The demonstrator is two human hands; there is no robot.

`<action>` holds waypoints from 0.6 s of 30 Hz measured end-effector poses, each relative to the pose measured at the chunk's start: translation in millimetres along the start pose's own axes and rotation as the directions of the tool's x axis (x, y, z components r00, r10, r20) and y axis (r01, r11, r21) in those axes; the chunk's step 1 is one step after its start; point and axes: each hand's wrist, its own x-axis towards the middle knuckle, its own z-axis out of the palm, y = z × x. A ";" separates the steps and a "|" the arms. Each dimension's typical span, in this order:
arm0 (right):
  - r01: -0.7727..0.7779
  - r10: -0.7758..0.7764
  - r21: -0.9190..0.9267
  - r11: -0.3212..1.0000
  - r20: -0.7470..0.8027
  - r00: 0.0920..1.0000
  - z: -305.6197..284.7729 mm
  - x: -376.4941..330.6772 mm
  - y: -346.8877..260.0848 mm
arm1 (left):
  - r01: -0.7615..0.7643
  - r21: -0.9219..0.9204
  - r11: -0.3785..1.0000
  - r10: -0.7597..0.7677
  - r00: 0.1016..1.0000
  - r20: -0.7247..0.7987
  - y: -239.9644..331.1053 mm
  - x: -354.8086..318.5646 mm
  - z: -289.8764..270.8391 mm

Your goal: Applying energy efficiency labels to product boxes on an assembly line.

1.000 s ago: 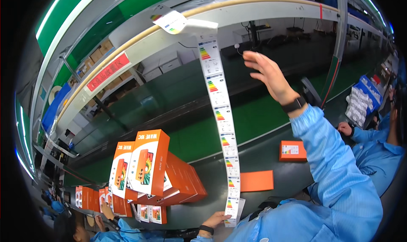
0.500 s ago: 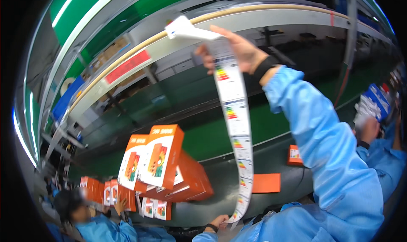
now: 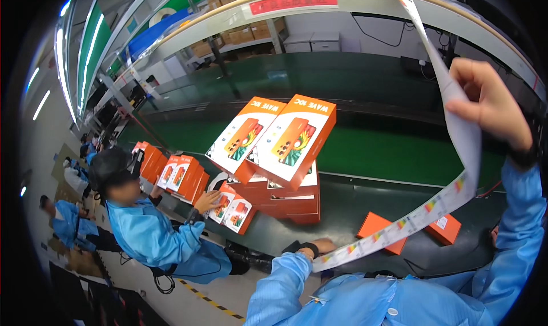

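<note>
A long white strip of labels [image 3: 394, 230] with coloured energy bars curves from beside my left wrist up to the right and beyond the top edge. My right hand [image 3: 485, 100] is raised at the right, its fingers closed on the strip. My left hand [image 3: 324, 245] is low, close to the strip's lower end, its fingers mostly hidden. Two orange boxes [image 3: 381, 233] [image 3: 444, 229] lie on the dark table partly behind the strip. Left of them rises a stack of orange-and-white phone boxes [image 3: 294, 140], the top two set at a tilt.
At the left, a person in a blue smock and black cap [image 3: 151, 212] has a hand by smaller phone boxes [image 3: 231, 209]. A green conveyor belt [image 3: 377, 149] runs behind the table. Above it hangs a rail with a red sign [image 3: 294, 2]; cartons [image 3: 242, 35] sit on shelves beyond.
The view has swung left, so the box stack and the other person appear further right. My right hand has moved to the right edge, and the strip now slants instead of hanging nearly upright.
</note>
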 end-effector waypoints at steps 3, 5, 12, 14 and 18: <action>0.140 -0.153 -0.202 0.969 -0.050 0.987 43.0 -9.2 -11.4 | -0.478 -0.213 0.852 0.309 0.788 -0.532 32.2 -14.7 -1.1; 0.113 -0.130 -0.171 0.979 -0.094 0.987 74.1 -12.5 -5.4 | -0.682 -0.395 0.615 0.439 0.713 -0.547 101.6 -57.8 -13.7; 0.027 -0.027 0.230 0.973 -0.005 1.000 186.7 -21.6 32.0 | -0.916 -0.232 0.328 0.496 0.376 -0.783 183.4 -56.9 10.9; 0.021 0.006 0.448 0.894 -0.059 0.998 206.8 -27.7 40.3 | -0.890 -0.330 0.313 0.354 0.432 -0.830 166.7 -21.8 5.2; 0.277 0.067 0.325 0.905 -0.749 0.660 174.4 -31.8 95.6 | -0.758 -0.492 0.428 0.073 0.572 -0.817 158.4 -32.1 -15.2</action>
